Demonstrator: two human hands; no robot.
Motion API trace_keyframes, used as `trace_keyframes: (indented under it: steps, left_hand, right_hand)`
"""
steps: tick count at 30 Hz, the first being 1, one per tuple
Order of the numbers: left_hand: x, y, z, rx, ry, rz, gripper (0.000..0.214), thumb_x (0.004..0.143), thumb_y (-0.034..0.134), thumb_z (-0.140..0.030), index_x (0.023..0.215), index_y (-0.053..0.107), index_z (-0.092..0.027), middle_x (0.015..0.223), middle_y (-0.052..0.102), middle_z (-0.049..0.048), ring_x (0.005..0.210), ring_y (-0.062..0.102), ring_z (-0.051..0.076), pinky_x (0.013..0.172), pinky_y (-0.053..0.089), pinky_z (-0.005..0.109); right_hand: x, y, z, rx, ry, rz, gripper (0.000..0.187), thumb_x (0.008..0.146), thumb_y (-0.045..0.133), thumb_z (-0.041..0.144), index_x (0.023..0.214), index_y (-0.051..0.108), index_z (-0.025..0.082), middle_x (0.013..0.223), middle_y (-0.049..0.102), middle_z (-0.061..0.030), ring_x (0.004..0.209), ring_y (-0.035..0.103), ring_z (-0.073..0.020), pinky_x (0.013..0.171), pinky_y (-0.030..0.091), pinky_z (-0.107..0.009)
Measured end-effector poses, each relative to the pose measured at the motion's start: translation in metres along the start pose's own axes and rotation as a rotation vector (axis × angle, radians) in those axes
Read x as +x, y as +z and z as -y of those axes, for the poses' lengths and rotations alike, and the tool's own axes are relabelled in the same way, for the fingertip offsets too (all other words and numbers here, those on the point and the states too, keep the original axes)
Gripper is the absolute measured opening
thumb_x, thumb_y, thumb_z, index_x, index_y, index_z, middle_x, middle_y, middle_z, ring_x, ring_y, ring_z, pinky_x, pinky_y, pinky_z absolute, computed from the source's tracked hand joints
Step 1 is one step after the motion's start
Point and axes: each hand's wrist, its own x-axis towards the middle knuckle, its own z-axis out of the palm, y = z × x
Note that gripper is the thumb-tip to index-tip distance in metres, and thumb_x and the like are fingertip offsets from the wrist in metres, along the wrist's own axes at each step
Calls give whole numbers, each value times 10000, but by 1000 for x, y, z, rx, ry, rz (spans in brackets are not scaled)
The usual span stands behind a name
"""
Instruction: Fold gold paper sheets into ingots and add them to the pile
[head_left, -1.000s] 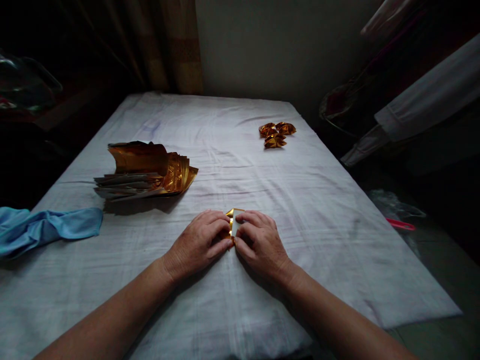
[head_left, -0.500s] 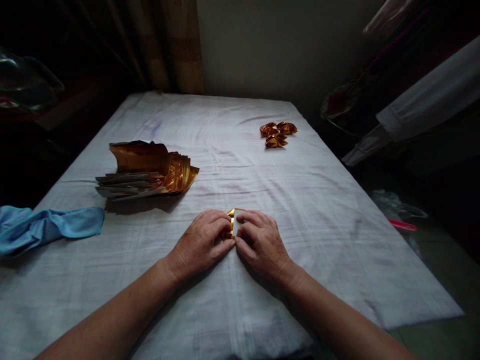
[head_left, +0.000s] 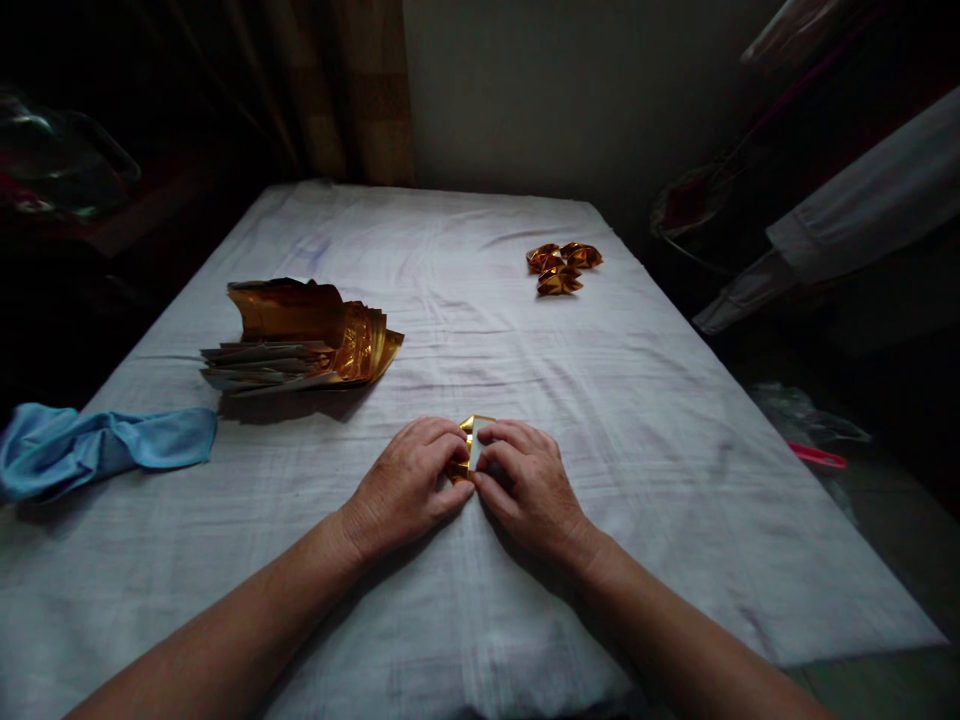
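Between my two hands, low over the white-covered table [head_left: 450, 350], is a small folded piece of gold foil paper [head_left: 477, 452]. Its pale underside shows as a strip and its shiny gold side faces left. My left hand [head_left: 412, 475] is closed on the paper's left part, thumb and fingers pressed to it. On the other side my right hand [head_left: 532, 485] pinches it with bent fingers over the pale strip. Both thumb tips come close together at the near edge. The fingers hide much of the paper.
A fanned stack of gold foil paper [head_left: 300, 345] lies to the left, near a blue cloth [head_left: 112, 445]. Several folded gold foil pieces [head_left: 561, 268] sit at the far right. Beyond the right edge are a white sleeve [head_left: 870, 195] and a pink handle [head_left: 817, 456].
The whole view has shifted slightly, so things appear a little further right. Both hands stay on the folded gold paper, with almost no visible change in their grip.
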Motion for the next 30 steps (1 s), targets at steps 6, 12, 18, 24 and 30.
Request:
trace_keyframes:
  steps: [6, 12, 18, 24, 30]
  left_hand:
    - [-1, 2, 2, 8, -2, 3, 198, 784, 716, -164, 950, 622, -217, 1098, 657, 43, 1098, 587, 230, 1009, 460, 401]
    - [-1, 2, 3, -1, 5, 17, 209, 774, 711, -150, 950, 620, -217, 1094, 655, 39, 1096, 584, 227, 1011, 452, 397]
    - [-2, 1, 1, -21, -11, 16, 205, 768, 707, -138, 931, 611, -215, 1095, 649, 35, 1089, 578, 222, 1007, 450, 393]
    - [-3, 2, 2, -22, -2, -3, 200, 781, 697, -149, 948, 612, -218, 1095, 651, 37, 1100, 575, 224, 1018, 446, 392]
    - [-1, 1, 2, -16, -11, 12, 201, 762, 700, -136, 922, 612, -219, 1076, 652, 37, 1081, 585, 229, 1001, 456, 392]
  right_hand:
    - [1, -1, -2, 2, -16, 20, 116, 838, 612, 126, 846, 641, 238, 1163, 692, -38, 1184, 562, -246, 1011, 355, -430]
    - [0, -1, -5, -1, -35, 35, 164, 848, 575, 100, 888, 651, 240, 1184, 686, -44, 1201, 557, -248, 1016, 360, -437]
    - [0, -1, -5, 11, -39, 38, 175, 866, 548, 97, 887, 648, 239, 1197, 679, -54, 1200, 555, -250, 1011, 362, -446]
    - [1, -2, -3, 34, -31, 50, 104, 832, 654, 156, 880, 640, 247, 1196, 676, -47, 1200, 553, -261, 1012, 359, -454]
    - [1, 0, -8, 61, -40, 32, 176, 825, 609, 98, 895, 654, 252, 1181, 679, -35, 1190, 563, -249, 1004, 369, -447]
